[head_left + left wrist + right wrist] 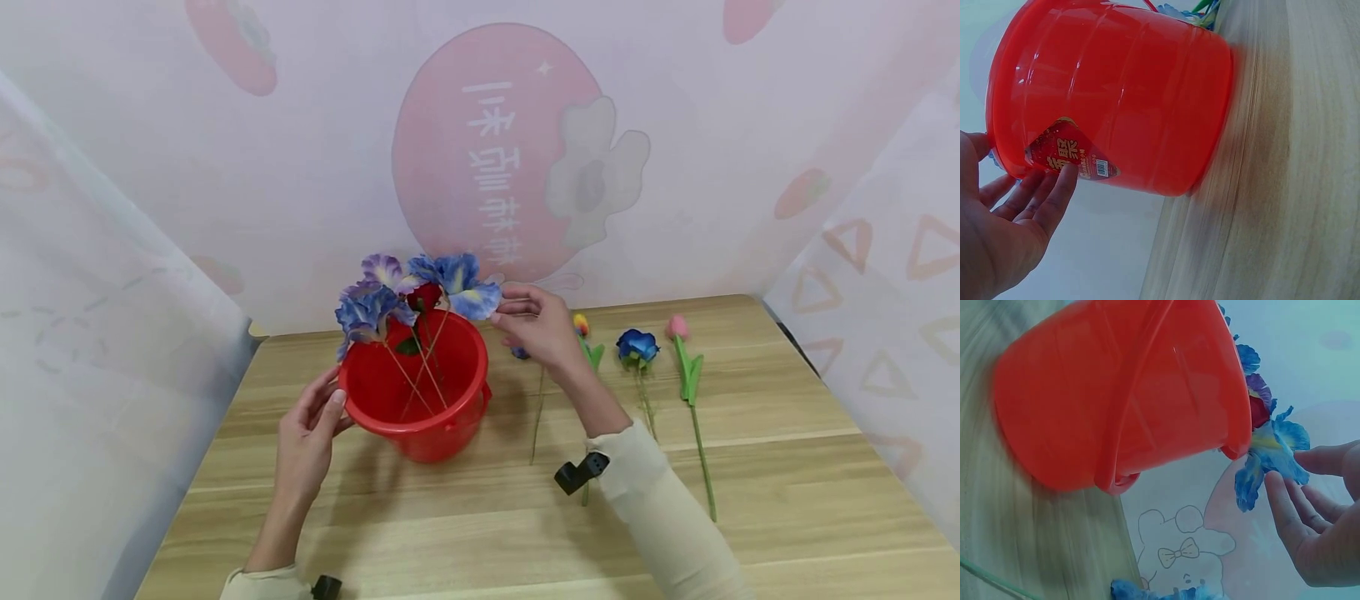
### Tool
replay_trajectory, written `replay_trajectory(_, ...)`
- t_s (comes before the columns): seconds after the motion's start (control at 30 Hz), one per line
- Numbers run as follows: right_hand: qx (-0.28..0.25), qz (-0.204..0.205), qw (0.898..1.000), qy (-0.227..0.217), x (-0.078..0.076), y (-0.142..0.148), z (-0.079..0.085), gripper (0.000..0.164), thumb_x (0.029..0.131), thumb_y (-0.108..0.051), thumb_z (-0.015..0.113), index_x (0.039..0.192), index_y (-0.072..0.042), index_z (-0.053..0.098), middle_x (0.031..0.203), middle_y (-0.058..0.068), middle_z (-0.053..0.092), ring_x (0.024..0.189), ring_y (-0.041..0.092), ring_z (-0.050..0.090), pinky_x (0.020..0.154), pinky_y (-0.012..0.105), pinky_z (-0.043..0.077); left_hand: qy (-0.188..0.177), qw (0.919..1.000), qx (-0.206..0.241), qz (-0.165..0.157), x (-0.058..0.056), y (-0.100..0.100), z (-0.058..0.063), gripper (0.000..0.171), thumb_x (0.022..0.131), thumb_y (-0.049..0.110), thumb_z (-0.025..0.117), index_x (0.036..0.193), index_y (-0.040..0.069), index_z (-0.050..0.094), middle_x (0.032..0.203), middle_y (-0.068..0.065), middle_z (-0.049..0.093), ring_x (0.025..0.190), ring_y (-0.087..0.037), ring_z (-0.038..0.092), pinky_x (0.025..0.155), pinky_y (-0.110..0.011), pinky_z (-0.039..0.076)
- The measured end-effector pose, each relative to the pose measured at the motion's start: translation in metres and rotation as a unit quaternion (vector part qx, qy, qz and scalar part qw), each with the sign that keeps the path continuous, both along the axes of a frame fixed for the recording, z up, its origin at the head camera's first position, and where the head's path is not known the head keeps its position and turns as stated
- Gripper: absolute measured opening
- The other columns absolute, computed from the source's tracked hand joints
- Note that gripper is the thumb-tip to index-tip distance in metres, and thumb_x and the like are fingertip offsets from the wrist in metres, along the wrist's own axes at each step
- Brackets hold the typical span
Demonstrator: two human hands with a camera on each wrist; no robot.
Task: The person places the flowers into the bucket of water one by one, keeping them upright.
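A red bucket (pixel 420 433) stands upright on the table, holding several artificial flowers on thin stems. Among them are blue-and-purple irises (pixel 367 312), a red rose (pixel 424 297) and a blue iris with a yellow centre (pixel 457 283) leaning over the far right rim. My left hand (pixel 1010 231) touches the bucket's outer side just under the rim, its fingers extended near a dark red label (pixel 1072 150). At the blue iris's outer petals is my right hand (pixel 1322 512), thumb and fingertips apart around the petal edge.
Right of the bucket lie a blue rose (pixel 637 346), a pink tulip (pixel 677 327) and a red-and-yellow flower (pixel 581 325). Another blue flower (pixel 520 352) lies partly hidden behind my right hand. A printed cloth (pixel 330 167) backs the wooden table (pixel 450 533).
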State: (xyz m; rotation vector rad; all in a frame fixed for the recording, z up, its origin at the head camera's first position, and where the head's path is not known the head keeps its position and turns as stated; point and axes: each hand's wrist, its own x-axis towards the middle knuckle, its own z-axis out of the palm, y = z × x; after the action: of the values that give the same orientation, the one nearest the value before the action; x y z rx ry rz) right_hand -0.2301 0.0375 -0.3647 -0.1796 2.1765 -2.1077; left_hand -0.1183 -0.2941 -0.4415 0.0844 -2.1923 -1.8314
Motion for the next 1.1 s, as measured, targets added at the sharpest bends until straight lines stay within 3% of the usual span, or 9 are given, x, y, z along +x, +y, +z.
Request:
replay_trajectory(0.23, -0.002, -0.005, 1.0, -0.003, 0.005, 0.007, -0.002, 0.044, 0.097, -0.008, 0.079, 0.139, -0.006, 0.067, 0.129, 0.021, 0.072, 0.116, 0.033, 0.075, 0.093, 0.052, 0.067, 0.002, 1.0, 0.001, 0.0, 0.0, 0.0, 0.0, 0.048, 0.111, 0.023, 0.061, 0.157, 0.009, 0.055, 0.134, 0.004, 0.069, 0.111, -0.005, 0.075, 0.086, -0.02, 0.064)
replay_trajectory(0.5, 0.013, -0.014, 1.0, -0.006, 0.007, 0.021, -0.012, 0.044, 0.097, -0.01, 0.078, 0.14, -0.006, 0.067, 0.132, 0.022, 0.072, 0.102, 0.019, 0.077, 0.077, 0.031, 0.069, 0.0, 1.0, 0.002, 0.0, 0.0, 0.0, 0.001, 0.049, 0.111, 0.022, 0.061, 0.157, 0.008, 0.054, 0.134, 0.004, 0.068, 0.112, -0.004, 0.075, 0.086, -0.019, 0.064)
replay_trajectory(0.8, 0.012, -0.018, 1.0, -0.021, 0.008, 0.041, -0.031, 0.044, 0.101, -0.007, 0.073, 0.143, 0.001, 0.062, 0.129, 0.023, 0.07, 0.11, 0.027, 0.074, 0.084, 0.035, 0.069, -0.002, 0.9999, -0.011, 0.001, 0.0, 0.0, -0.001, 0.05, 0.111, 0.024, 0.06, 0.158, 0.009, 0.053, 0.137, 0.002, 0.068, 0.112, -0.005, 0.075, 0.087, -0.019, 0.064)
replay_trajectory(0.97, 0.02, -0.024, 0.999, -0.039, 0.008, 0.051, -0.044, 0.047, 0.101, -0.006, 0.072, 0.144, 0.006, 0.06, 0.128, 0.023, 0.068, 0.097, 0.015, 0.075, 0.082, 0.034, 0.069, 0.0, 1.0, -0.009, -0.001, 0.0, -0.001, -0.001, 0.049, 0.111, 0.024, 0.06, 0.158, 0.009, 0.053, 0.135, 0.003, 0.069, 0.112, -0.005, 0.075, 0.087, -0.019, 0.064)
replay_trajectory(1.1, 0.034, -0.032, 0.998, -0.045, 0.007, 0.056, -0.057, 0.046, 0.1, -0.005, 0.073, 0.142, 0.008, 0.061, 0.129, 0.028, 0.068, 0.097, 0.02, 0.078, 0.082, 0.035, 0.069, 0.0, 1.0, -0.006, 0.0, 0.0, -0.001, -0.001, 0.049, 0.111, 0.024, 0.06, 0.158, 0.01, 0.054, 0.135, 0.003, 0.069, 0.111, -0.005, 0.075, 0.087, -0.019, 0.064)
